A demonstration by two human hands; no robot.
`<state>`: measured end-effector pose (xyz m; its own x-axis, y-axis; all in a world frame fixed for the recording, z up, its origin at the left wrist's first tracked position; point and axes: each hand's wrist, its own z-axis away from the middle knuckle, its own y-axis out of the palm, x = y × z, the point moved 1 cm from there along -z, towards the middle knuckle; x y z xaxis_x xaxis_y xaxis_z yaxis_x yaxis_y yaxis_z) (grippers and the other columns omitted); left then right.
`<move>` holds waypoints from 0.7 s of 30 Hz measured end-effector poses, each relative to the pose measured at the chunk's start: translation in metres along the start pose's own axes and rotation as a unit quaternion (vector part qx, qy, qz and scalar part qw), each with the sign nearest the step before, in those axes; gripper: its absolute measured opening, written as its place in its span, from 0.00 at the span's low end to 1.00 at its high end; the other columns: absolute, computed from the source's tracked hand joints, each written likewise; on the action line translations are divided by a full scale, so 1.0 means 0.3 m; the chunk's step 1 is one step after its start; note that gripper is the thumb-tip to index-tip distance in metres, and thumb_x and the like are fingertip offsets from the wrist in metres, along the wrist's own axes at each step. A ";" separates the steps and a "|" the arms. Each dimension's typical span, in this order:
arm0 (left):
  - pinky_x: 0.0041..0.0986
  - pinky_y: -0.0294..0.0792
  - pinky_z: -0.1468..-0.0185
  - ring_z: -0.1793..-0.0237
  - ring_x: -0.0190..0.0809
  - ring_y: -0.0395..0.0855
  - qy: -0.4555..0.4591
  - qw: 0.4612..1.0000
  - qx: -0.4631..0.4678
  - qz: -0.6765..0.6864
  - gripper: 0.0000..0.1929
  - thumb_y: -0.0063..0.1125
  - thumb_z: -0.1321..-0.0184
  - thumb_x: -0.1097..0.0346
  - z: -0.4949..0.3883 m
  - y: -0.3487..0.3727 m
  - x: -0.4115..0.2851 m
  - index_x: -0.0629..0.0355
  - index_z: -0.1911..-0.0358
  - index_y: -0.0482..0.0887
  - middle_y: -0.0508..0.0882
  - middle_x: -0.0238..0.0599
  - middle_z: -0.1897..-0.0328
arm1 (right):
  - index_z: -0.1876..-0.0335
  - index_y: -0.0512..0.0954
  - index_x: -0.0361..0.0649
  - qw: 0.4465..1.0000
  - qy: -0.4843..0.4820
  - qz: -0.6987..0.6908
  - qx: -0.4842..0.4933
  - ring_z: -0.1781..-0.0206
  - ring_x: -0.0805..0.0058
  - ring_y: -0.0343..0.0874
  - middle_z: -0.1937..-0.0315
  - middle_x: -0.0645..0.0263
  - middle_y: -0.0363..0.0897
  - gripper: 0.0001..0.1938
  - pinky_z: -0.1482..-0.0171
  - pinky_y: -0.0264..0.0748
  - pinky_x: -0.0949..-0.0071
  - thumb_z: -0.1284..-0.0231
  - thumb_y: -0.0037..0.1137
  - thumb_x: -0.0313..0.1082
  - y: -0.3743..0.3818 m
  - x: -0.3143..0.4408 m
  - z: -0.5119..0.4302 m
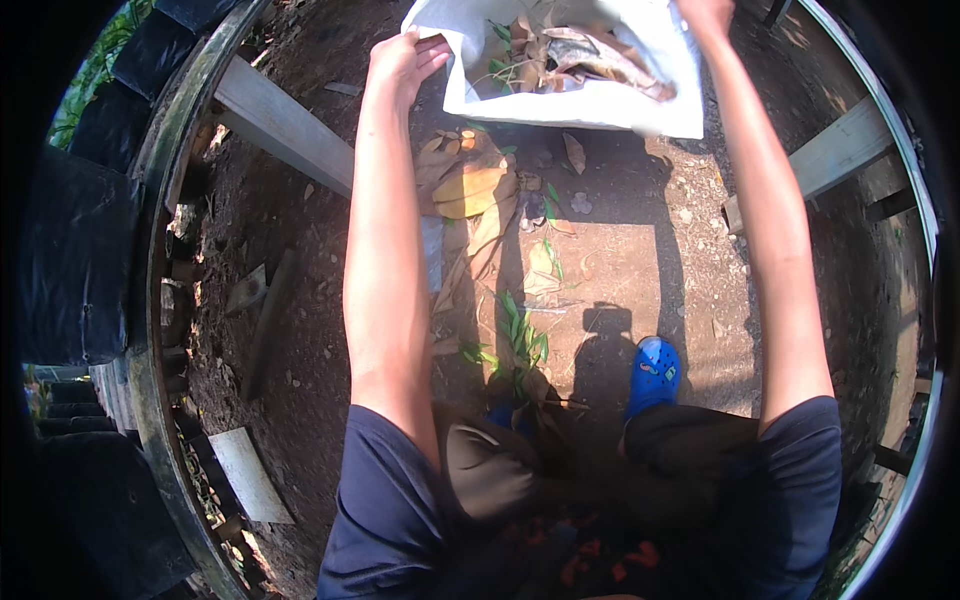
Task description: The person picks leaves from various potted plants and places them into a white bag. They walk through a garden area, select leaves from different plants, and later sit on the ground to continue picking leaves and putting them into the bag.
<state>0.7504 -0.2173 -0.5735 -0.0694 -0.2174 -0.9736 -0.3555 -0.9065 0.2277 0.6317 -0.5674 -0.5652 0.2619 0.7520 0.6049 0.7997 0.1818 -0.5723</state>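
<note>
A white sack [555,111] is stretched wide at the top of the view, its mouth towards me. Dry brown leaves [600,60] and a few green ones lie inside it. My left hand [405,64] pinches the sack's left edge between thumb and fingers. At the opposite edge, my right hand [707,16] grips the rim; the top of the picture cuts off part of it. Below the sack, a heap of yellow and brown leaves [480,195] lies on the soil, and a green leafy sprig [519,334] rests nearer my feet.
My foot in a blue clog [654,375] stands on the dirt ground [615,255]. Wooden posts [281,124] flank both sides. Black plastic bags [75,255] line the left behind a weathered wooden rail [154,225]. A pale board [251,474] lies at lower left.
</note>
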 end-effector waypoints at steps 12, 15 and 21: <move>0.35 0.77 0.60 0.64 0.46 0.82 -0.178 0.970 0.163 0.022 0.12 0.45 0.40 0.69 -0.166 -0.178 0.245 0.70 0.57 0.76 0.82 0.49 0.64 | 0.58 0.66 0.32 0.912 -0.370 0.103 0.146 0.63 0.58 0.79 0.66 0.50 0.75 0.18 0.61 0.76 0.62 0.57 0.55 0.28 -0.235 0.304 0.474; 0.38 0.76 0.56 0.60 0.48 0.82 -0.158 0.971 0.166 0.071 0.13 0.43 0.39 0.70 -0.108 -0.078 0.208 0.71 0.54 0.74 0.81 0.53 0.62 | 0.60 0.67 0.32 0.859 -0.444 -0.020 0.255 0.65 0.57 0.79 0.68 0.51 0.75 0.15 0.64 0.77 0.61 0.56 0.52 0.27 -0.091 0.384 0.636; 0.37 0.76 0.56 0.61 0.47 0.82 -0.131 0.980 0.147 0.039 0.13 0.43 0.39 0.69 -0.048 0.012 0.186 0.70 0.55 0.74 0.82 0.53 0.62 | 0.58 0.66 0.32 0.686 -0.397 -0.002 0.609 0.60 0.52 0.78 0.66 0.51 0.75 0.16 0.61 0.76 0.59 0.55 0.53 0.24 0.257 0.101 1.197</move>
<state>0.7588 -0.2379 -0.6270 -0.3295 -0.1469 -0.9327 -0.5896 -0.7395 0.3248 0.5072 -0.3029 -0.7899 -0.5030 0.7706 0.3914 -0.3725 0.2153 -0.9027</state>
